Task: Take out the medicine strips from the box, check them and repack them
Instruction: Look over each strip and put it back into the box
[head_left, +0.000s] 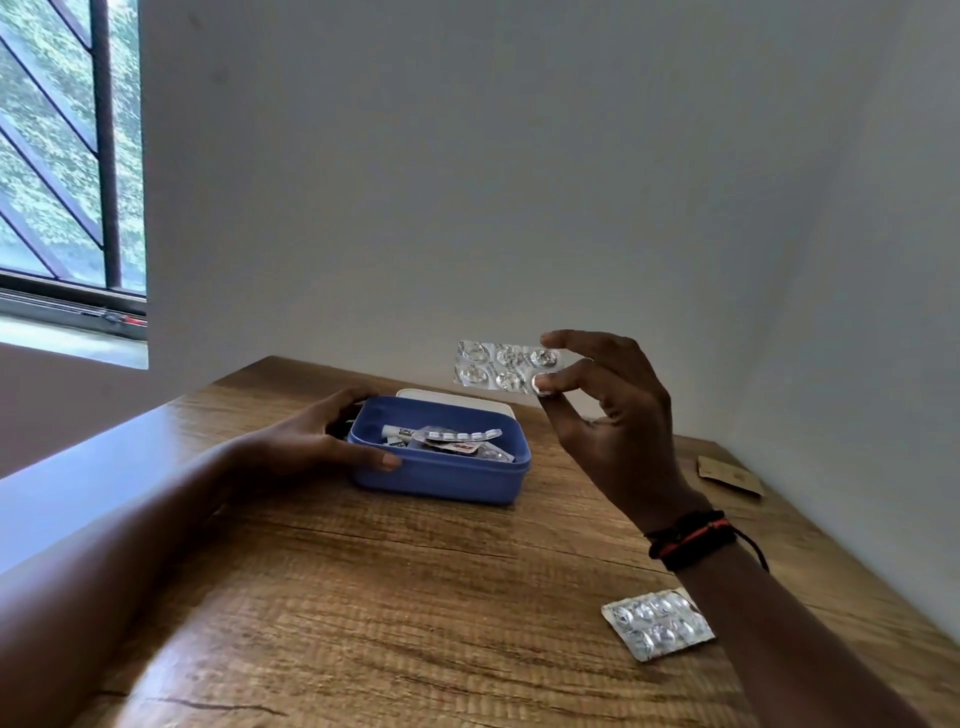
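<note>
A blue plastic box (457, 480) sits open on the wooden table (395, 597), with several medicine strips (460, 439) and a small tube inside. My left hand (332, 441) grips the box's left end, thumb on the front wall. My right hand (602, 415) is raised above and right of the box and pinches a silver blister strip (498, 366) by its right end between thumb and fingers. A second silver strip (657, 623) lies flat on the table near my right forearm.
The box's white lid (457, 397) lies just behind the box. A small brown card (730, 475) rests at the table's right side by the wall. White walls close in behind and on the right; a window is far left.
</note>
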